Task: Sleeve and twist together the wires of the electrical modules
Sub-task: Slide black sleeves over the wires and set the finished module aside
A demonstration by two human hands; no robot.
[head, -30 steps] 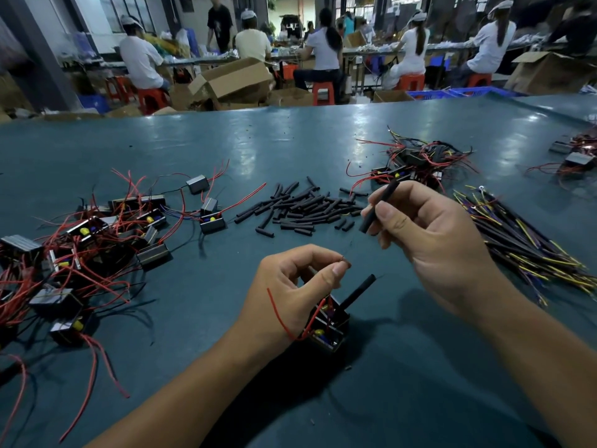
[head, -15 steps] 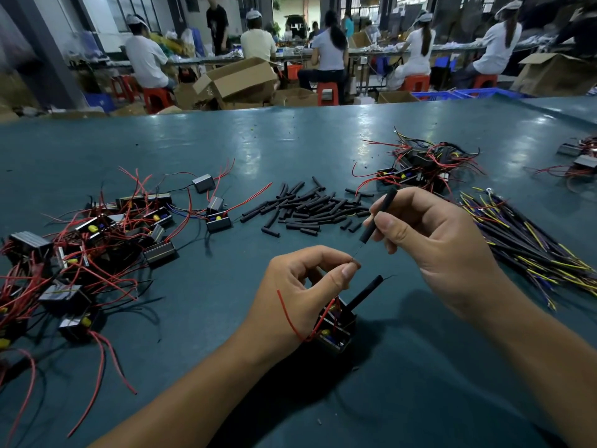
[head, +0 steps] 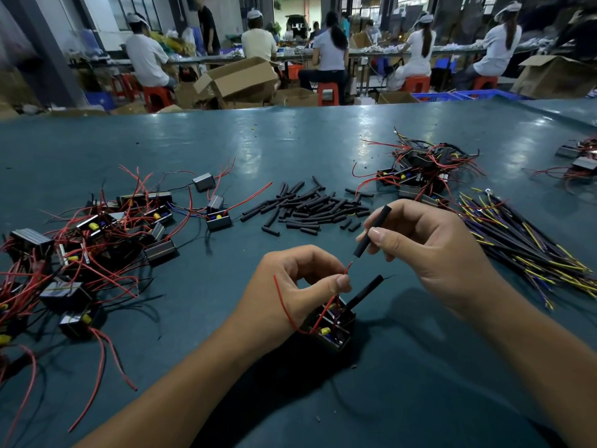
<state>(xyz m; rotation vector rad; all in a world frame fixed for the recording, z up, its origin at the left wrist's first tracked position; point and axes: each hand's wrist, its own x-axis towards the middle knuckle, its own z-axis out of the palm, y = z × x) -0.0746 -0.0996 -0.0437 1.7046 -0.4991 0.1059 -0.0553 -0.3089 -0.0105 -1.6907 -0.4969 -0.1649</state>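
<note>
at nine o'clock on the table lies a tangle of modules with red leads. my left hand sits at six o'clock, thumb and forefinger pinching the red wire just below its bare tip; the wire loops back down into the module resting on the table under my fingers. a second lead from that module already wears a black sleeve, pointing toward two o'clock. my right hand, just right of centre, pinches another sleeve between thumb and fingers, tilted, its lower end just above the wire's tip. at twelve o'clock a heap of loose sleeves lies on the table. at one o'clock is another pile of modules, and at three o'clock a bundle of yellow and dark wires.
</note>
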